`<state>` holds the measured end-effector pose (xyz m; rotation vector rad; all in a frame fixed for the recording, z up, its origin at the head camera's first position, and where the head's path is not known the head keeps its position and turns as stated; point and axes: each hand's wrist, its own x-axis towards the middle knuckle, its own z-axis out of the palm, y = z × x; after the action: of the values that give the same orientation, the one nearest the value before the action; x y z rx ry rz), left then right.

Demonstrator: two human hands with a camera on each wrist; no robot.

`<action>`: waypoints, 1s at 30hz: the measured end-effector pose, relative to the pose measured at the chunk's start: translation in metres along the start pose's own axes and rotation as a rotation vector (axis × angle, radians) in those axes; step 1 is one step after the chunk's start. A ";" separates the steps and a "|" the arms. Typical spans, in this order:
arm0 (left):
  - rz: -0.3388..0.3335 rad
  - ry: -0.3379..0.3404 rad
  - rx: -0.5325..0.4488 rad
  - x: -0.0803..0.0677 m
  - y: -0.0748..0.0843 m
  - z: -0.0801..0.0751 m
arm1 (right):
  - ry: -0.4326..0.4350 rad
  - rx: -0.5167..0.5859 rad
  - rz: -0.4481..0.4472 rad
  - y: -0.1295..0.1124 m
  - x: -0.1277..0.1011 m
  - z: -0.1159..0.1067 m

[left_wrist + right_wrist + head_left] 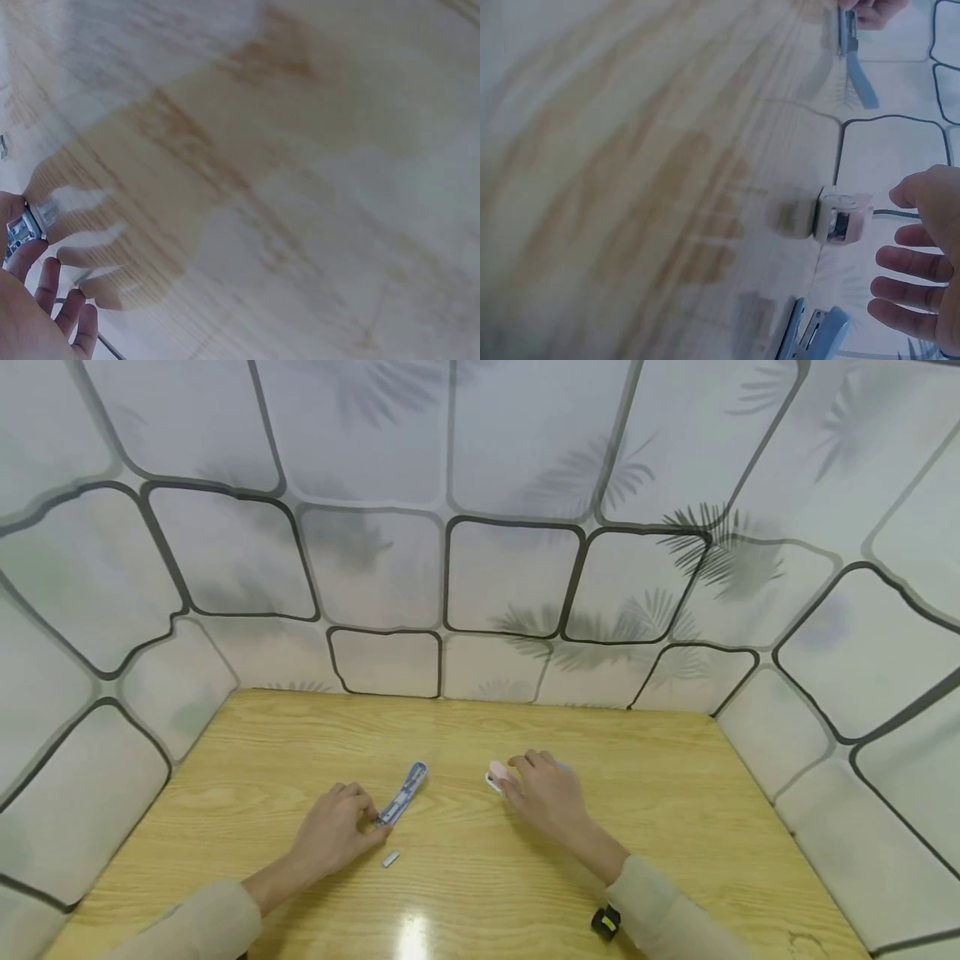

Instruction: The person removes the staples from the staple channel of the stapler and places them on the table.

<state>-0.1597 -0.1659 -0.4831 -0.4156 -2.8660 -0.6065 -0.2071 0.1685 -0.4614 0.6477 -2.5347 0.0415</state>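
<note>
Left hand (333,831) lower centre-left of the frame, fingertips pinching the near end of a slim blue-and-metal stapler strip (402,793) lying on the light wooden table (675,793), small silver staple block (390,859) just below it, right hand (543,789) centre-right, fingers relaxed and spread above a small pink-and-white stapler (497,773), touch unclear

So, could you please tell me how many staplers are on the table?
3. An opened blue stapler is pinched at its near end by the left hand. A pink stapler lies at the right hand. A second blue stapler lies beside that hand, mostly hidden from the head camera.
</note>
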 end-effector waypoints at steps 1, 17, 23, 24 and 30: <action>0.002 -0.005 -0.003 0.000 0.000 0.000 | -0.002 -0.019 -0.008 0.002 -0.001 0.001; 0.017 0.021 0.020 0.002 -0.002 0.007 | -0.085 -0.086 -0.085 0.009 -0.003 0.016; 0.029 0.027 0.034 0.000 -0.001 0.006 | -0.074 -0.058 -0.100 0.009 -0.003 0.016; 0.034 0.029 0.033 0.000 -0.001 0.006 | -0.070 -0.053 -0.101 0.009 -0.003 0.016; 0.047 0.041 0.029 -0.002 -0.001 0.005 | -0.072 -0.018 -0.094 0.009 -0.003 0.015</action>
<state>-0.1590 -0.1646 -0.4884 -0.4597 -2.8145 -0.5581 -0.2159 0.1759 -0.4748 0.7740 -2.5668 -0.0383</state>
